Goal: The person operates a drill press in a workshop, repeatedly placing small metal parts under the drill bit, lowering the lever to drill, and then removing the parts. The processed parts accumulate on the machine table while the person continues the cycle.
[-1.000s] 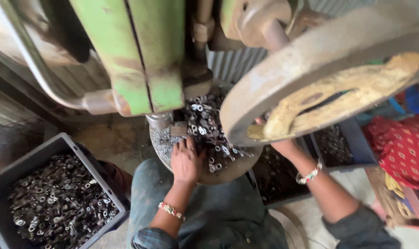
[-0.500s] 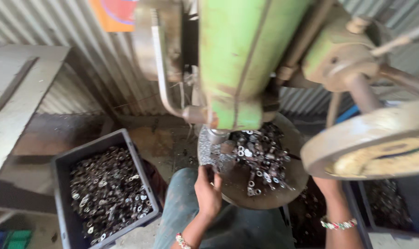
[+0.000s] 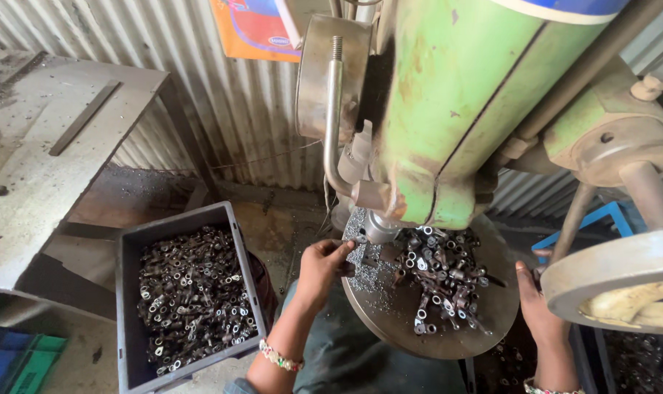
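Note:
My left hand reaches over the left edge of the round steel table of a green press machine. Its fingertips are pinched on a small metal part just beside the spindle. A heap of small metal ring parts lies on the table to the right of that hand. My right hand is at the table's right edge, fingers straight, its tips against the rim of the large handwheel. It holds nothing. Both wrists wear beaded bracelets.
A grey plastic crate full of the same metal parts stands on the floor at the left. A worn metal bench is at the far left, against a corrugated metal wall. Another bin of parts sits under the handwheel.
The view has swung left and up. My left hand has gone from flat on the table to pinching at its left edge. My right hand has dropped lower beside the handwheel.

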Demonstrator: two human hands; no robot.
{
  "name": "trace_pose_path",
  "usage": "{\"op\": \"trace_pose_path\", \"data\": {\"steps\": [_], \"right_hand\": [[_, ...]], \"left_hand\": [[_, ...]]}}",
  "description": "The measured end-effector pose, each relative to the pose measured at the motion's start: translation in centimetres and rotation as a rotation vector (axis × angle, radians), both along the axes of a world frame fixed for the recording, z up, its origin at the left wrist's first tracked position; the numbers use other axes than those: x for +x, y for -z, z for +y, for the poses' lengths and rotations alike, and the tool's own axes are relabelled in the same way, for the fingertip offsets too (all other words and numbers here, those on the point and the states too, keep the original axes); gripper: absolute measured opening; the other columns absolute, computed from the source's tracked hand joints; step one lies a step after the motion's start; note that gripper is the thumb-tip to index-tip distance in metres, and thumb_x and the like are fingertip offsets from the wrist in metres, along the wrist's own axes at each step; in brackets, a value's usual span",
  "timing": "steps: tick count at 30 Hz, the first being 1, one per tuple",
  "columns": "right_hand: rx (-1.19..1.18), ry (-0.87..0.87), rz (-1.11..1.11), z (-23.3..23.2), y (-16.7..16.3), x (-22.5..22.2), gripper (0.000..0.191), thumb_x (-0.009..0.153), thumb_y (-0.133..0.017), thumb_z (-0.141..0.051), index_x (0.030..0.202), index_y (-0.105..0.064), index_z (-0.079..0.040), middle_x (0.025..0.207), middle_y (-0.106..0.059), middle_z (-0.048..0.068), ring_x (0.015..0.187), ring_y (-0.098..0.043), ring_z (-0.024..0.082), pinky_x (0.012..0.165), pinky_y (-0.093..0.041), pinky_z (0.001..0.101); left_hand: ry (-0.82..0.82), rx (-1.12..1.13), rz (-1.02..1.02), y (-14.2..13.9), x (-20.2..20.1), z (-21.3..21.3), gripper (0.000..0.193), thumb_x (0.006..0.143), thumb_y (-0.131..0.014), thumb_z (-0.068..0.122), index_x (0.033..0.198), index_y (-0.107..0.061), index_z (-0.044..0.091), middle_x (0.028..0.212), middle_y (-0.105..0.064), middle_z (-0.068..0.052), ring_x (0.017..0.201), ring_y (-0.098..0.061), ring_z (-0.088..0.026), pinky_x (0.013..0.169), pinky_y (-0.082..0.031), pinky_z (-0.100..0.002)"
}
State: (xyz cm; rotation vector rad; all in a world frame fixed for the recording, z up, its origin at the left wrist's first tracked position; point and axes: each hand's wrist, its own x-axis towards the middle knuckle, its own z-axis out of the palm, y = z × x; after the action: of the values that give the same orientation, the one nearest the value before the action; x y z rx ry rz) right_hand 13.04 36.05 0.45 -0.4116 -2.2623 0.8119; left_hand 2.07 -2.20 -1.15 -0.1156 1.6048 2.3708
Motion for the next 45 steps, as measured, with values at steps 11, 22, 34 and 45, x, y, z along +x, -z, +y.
{"op": "trace_pose_path", "data": {"steps": [11,22,34,45], "right_hand": [[-0.091,-0.062,0.127,-0.9,-0.7,-0.9,0.042,0.097,-0.076,-0.005,0.132,-0.054,-0.002,0.095,-0.054,0.005,0.083,-0.051,0.014,0.075,-0.045,0.0303],[0.103,-0.074,0.154,0.7,-7.1,-20.1,0.021,0.111,-0.062,-0.016,0.129,-0.066,-0.006,0.095,-0.069,0.019,0.083,-0.069,0.022,0.084,-0.053,0.0366],[0.026,0.142,-0.095,-0.8,-1.8,-4.7,0.011,0.114,-0.063,-0.012,0.116,-0.072,-0.007,0.075,-0.069,0.015,0.069,-0.065,0.018,0.067,-0.049,0.0371],[-0.204,-0.072,-0.033,3.1,1.4,-1.9,0.011,0.109,-0.056,-0.003,0.119,-0.061,-0.002,0.084,-0.061,0.005,0.058,-0.056,0.015,0.056,-0.049,0.0308]], "left_hand": [[0.348,0.075,-0.150,-0.2,-5.2,-0.3,0.032,0.087,-0.082,0.022,0.099,-0.072,-0.006,0.079,-0.066,-0.005,0.058,-0.061,-0.013,0.057,-0.056,-0.027],[-0.012,0.020,0.267,1.4,-3.0,1.2,0.030,0.085,-0.084,0.018,0.110,-0.070,0.007,0.094,-0.070,0.000,0.081,-0.064,-0.008,0.067,-0.053,-0.026],[-0.410,-0.027,0.361,1.5,-2.2,1.0,0.016,0.095,-0.075,0.012,0.089,-0.066,0.000,0.081,-0.069,-0.002,0.074,-0.058,-0.005,0.068,-0.049,-0.024],[-0.395,-0.198,0.016,0.5,-1.8,3.5,0.031,0.090,-0.079,0.023,0.079,-0.068,-0.004,0.068,-0.070,-0.006,0.054,-0.063,-0.009,0.052,-0.053,-0.028]]}}
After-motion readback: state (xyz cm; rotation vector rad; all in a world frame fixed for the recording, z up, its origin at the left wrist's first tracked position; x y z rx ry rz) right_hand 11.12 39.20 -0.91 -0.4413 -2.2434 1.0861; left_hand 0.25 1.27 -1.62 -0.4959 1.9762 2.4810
